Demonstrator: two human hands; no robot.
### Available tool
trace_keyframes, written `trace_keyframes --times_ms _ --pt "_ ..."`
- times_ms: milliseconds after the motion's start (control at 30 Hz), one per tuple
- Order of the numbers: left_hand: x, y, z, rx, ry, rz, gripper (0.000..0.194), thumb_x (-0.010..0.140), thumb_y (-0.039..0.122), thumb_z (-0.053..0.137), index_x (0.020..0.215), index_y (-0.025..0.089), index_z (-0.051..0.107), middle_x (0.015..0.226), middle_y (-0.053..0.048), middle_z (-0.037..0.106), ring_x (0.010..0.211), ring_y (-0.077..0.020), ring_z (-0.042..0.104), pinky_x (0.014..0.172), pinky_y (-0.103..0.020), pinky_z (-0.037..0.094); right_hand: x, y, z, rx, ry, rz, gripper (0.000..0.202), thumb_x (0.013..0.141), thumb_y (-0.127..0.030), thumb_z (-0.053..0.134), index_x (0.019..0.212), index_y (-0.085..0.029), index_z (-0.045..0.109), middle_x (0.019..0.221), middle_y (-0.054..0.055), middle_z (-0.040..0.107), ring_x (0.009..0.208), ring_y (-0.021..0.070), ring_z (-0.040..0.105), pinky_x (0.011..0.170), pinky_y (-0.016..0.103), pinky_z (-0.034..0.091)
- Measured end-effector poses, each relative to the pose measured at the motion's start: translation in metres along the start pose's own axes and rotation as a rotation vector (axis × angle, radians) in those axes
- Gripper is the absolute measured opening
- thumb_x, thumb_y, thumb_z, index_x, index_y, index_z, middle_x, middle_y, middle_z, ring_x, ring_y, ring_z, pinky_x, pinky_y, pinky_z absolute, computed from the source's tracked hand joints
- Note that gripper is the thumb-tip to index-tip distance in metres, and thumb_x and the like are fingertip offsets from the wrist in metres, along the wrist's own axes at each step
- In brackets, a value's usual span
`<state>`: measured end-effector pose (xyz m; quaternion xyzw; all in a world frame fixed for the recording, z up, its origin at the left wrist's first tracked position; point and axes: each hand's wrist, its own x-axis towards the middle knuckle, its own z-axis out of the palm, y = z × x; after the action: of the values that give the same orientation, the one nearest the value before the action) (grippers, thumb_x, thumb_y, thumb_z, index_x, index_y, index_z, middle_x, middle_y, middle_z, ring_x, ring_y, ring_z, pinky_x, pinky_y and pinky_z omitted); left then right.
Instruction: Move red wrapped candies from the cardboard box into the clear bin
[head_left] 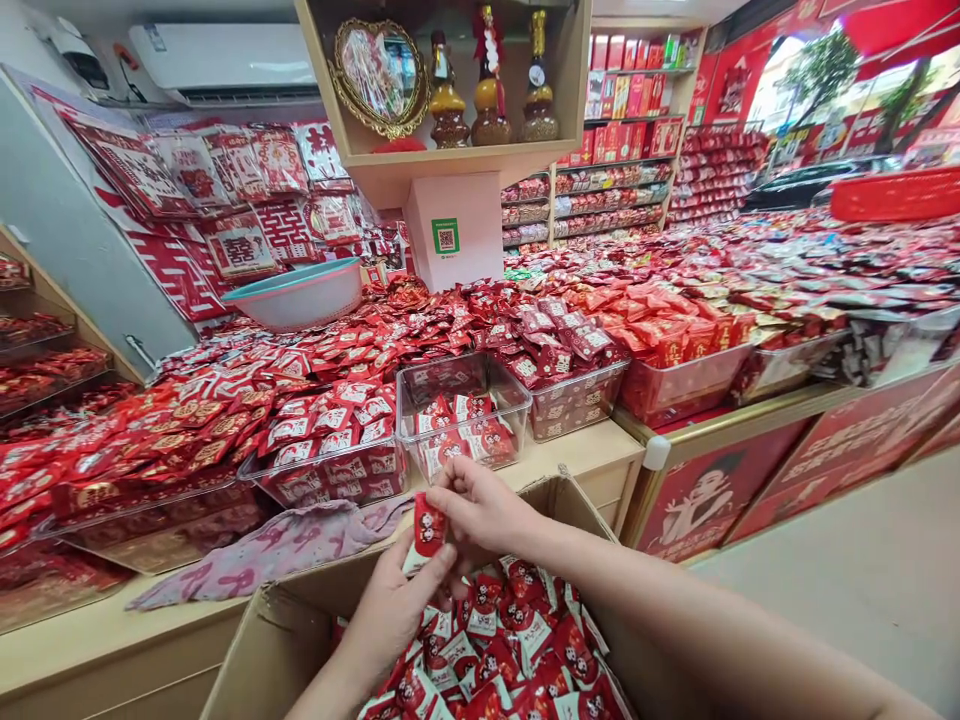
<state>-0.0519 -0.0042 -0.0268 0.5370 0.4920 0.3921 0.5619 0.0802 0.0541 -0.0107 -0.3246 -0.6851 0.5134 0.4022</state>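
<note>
Between my hands is a red and white candy packet (429, 528) with small cartoon figures printed on it. My left hand (411, 585) is closed round its lower part, thumb across the front. At the packet's top edge, the fingers of my right hand (474, 503) are pinched together. Below both hands stands an open cardboard box (281, 625) holding many packets of the same red and white kind (517, 635). Just beyond my hands, a clear plastic bin (519, 412) has a low layer of similar packets (465, 430) in it.
Full bins of red packets (334, 430) flank the clear bin on both sides. A pink patterned cloth (262, 560) lies on the counter's front edge. Behind, a plastic basin (300, 295) rests on packets near a pillar (457, 225) with a QR code. An overhead shelf (457, 160) juts out.
</note>
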Motion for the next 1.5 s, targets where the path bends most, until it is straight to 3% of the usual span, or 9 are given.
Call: trace_keyframes --times_ms 167,300,467,600,767,1033,1167,1367,1500 --pt "-0.006 0.002 0.008 -0.028 -0.153 -0.123 0.028 0.073 0.041 0.053 0.084 0.016 0.048 0.066 -0.002 0.064 0.046 -0.0105 0.057 0.041 -0.019 0.034 -0.008 0.007 0.005 -0.407 0.085 -0.176 0.033 0.078 -0.041 0.043 0.057 -0.016 0.043 0.051 -0.005 0.038 0.049 0.0053 0.032 0.046 0.019 0.024" --pt "-0.011 0.004 0.004 -0.117 -0.181 -0.189 0.029 0.070 0.043 0.057 0.081 0.016 0.050 0.064 -0.004 0.065 0.049 -0.0127 0.059 0.042 -0.019 0.035 -0.011 0.008 0.004 -0.413 0.153 -0.143 0.037 0.080 -0.041 0.038 0.054 -0.016 0.038 0.049 -0.005 0.033 0.048 0.0055 0.027 0.045 0.020 0.021" --pt "-0.007 0.006 -0.008 -0.228 0.009 -0.203 0.031 0.070 0.046 0.054 0.074 0.015 0.056 0.064 -0.004 0.065 0.049 -0.0092 0.055 0.045 -0.019 0.039 -0.009 0.017 -0.003 -0.207 0.293 -0.106 0.038 0.081 -0.043 0.036 0.054 -0.017 0.034 0.052 -0.005 0.030 0.050 0.0062 0.028 0.047 0.019 0.025" --pt "-0.002 0.005 -0.018 -0.328 0.047 -0.230 0.046 0.075 0.057 0.039 0.107 0.025 0.051 0.080 -0.003 0.065 0.058 -0.0109 0.058 0.054 -0.023 0.045 -0.012 0.021 -0.005 -0.200 0.202 -0.098 0.033 0.080 -0.042 0.041 0.059 -0.016 0.044 0.053 -0.004 0.038 0.051 0.0067 0.035 0.048 0.019 0.029" --pt "0.000 0.001 -0.020 -0.402 0.108 -0.278 0.038 0.074 0.048 0.048 0.103 0.025 0.057 0.090 -0.004 0.064 0.074 -0.0148 0.062 0.063 -0.026 0.048 -0.017 0.021 0.002 -0.321 0.111 -0.272 0.028 0.077 -0.040 0.047 0.062 -0.017 0.052 0.063 0.000 0.049 0.062 0.0090 0.044 0.059 0.021 0.034" --pt "0.005 -0.014 -0.021 -0.070 0.376 0.112 0.041 0.061 0.031 0.066 0.099 0.018 0.058 0.107 -0.004 0.061 0.102 -0.0219 0.053 0.086 -0.031 0.045 -0.019 0.021 0.012 0.650 -0.007 0.336 0.048 0.057 -0.037 0.068 0.092 -0.019 0.041 0.076 -0.001 0.055 0.066 0.0112 0.056 0.059 0.027 0.045" --pt "0.004 -0.014 -0.019 -0.096 0.337 0.116 0.052 0.063 0.030 0.065 0.111 0.025 0.046 0.110 -0.001 0.060 0.098 -0.0190 0.056 0.081 -0.029 0.048 -0.016 0.026 0.012 0.601 0.065 0.345 0.057 0.052 -0.030 0.072 0.097 -0.018 0.039 0.063 -0.004 0.056 0.056 0.0097 0.055 0.051 0.022 0.042" --pt "0.004 -0.018 -0.025 -0.215 0.299 -0.104 0.041 0.060 0.033 0.067 0.096 0.017 0.054 0.070 -0.002 0.069 0.064 -0.0194 0.064 0.063 -0.033 0.052 -0.014 0.036 0.010 0.450 0.000 0.358 0.035 0.059 -0.041 0.064 0.071 -0.015 0.044 0.056 -0.002 0.055 0.048 0.0083 0.052 0.044 0.019 0.037" --pt "0.004 -0.016 -0.035 -0.050 0.336 -0.006 0.042 0.061 0.037 0.065 0.096 0.016 0.056 0.081 -0.005 0.069 0.071 -0.0198 0.063 0.066 -0.031 0.051 -0.014 0.031 0.006 0.216 -0.006 0.262 0.024 0.065 -0.035 0.060 0.067 -0.014 0.048 0.056 -0.003 0.051 0.046 0.0053 0.043 0.045 0.019 0.035"
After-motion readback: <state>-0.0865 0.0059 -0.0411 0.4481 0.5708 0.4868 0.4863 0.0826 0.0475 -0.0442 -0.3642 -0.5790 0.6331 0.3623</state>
